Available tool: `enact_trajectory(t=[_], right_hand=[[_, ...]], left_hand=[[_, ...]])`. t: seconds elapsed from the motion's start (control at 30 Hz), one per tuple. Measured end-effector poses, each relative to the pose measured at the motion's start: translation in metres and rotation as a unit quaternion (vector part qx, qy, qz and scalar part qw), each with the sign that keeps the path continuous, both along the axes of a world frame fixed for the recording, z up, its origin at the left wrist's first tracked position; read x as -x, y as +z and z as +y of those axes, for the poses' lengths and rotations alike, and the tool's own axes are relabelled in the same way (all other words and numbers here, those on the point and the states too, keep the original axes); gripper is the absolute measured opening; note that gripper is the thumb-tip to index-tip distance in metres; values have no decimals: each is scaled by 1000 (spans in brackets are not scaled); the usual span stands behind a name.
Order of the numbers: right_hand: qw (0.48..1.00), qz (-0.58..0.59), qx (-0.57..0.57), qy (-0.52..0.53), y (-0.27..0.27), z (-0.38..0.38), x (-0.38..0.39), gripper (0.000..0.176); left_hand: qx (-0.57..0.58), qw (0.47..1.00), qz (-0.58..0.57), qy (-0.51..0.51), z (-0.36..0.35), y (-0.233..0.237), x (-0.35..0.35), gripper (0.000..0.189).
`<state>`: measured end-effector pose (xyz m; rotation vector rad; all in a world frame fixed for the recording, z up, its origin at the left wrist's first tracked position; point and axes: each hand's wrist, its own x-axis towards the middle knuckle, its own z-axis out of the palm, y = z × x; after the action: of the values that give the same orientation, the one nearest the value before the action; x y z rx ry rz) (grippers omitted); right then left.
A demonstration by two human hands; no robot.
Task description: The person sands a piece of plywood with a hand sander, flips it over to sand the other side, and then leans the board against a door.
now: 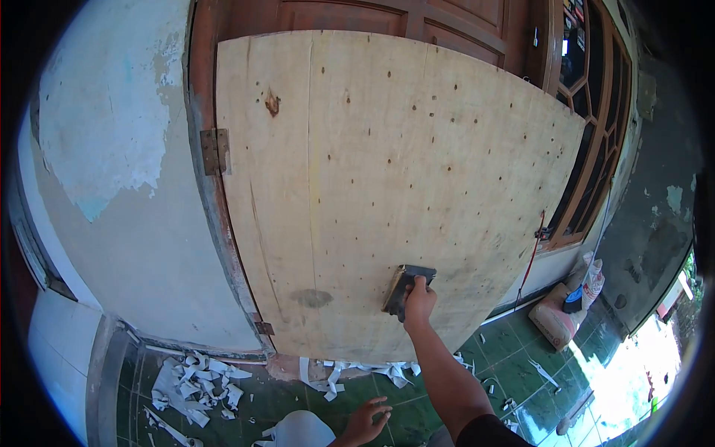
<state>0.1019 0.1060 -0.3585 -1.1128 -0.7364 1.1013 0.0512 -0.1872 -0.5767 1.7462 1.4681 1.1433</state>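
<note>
My right hand [421, 302] is wrapped round a dark rectangular sanding block [398, 289]. The block lies against the lower middle of a plywood panel [357, 186], which is hinged at its left side and dotted with brown knots and marks. A grey smudge [311, 299] shows on the wood to the left of the block. Low in the view, my left hand [365, 423] hovers with its fingers loosely bent and apart, touching nothing that I can see.
White scraps [195, 387] litter the green tiled floor [514, 343]. Bags [558, 313] lean by the wall at right. Behind the panel stand a brown wooden door [357, 16] and a window frame [596, 149]. A red cord [530, 264] hangs at the panel's right edge.
</note>
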Motion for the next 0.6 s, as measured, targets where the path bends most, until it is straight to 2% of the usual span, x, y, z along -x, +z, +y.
enact_trajectory(t=[0.07, 0.17, 0.2, 0.27, 0.3, 0.33, 0.43, 0.47, 0.5, 0.53, 0.6], right_hand=[[997, 68, 37, 4, 26, -9, 10, 38], [997, 28, -73, 22, 133, -18, 16, 37], [994, 23, -108, 23, 166, -19, 16, 37], [991, 22, -126, 35, 183, -20, 25, 36], [990, 26, -134, 39, 184, -22, 30, 36], [993, 21, -103, 55, 161, -26, 35, 36], [992, -36, -11, 123, 28, -23, 46, 32], [988, -30, 46, 147, 12, -32, 49, 31], [983, -17, 77, 165, 5, -31, 49, 30], [982, -11, 58, 177, 13, -29, 50, 30], [979, 2, 23, 201, 58, -31, 58, 29]], left_hand=[[89, 995, 21, -44, -15, -35, 2, 74], [98, 994, -44, 6, -30, 21, 21, 19], [71, 995, -70, 25, -26, 18, 21, 19], [19, 991, -117, 66, -17, 4, 25, 18], [18, 992, -115, 56, -10, 4, 29, 19], [0, 993, -104, 62, -3, 17, 30, 22], [-59, 991, -89, 82, 36, 74, 35, 34], [-77, 988, -94, 93, 46, 91, 39, 39], [-96, 985, -97, 104, 59, 110, 44, 44], [-118, 981, -100, 117, 68, 128, 50, 45], [-160, 971, -103, 145, 85, 161, 66, 47]])
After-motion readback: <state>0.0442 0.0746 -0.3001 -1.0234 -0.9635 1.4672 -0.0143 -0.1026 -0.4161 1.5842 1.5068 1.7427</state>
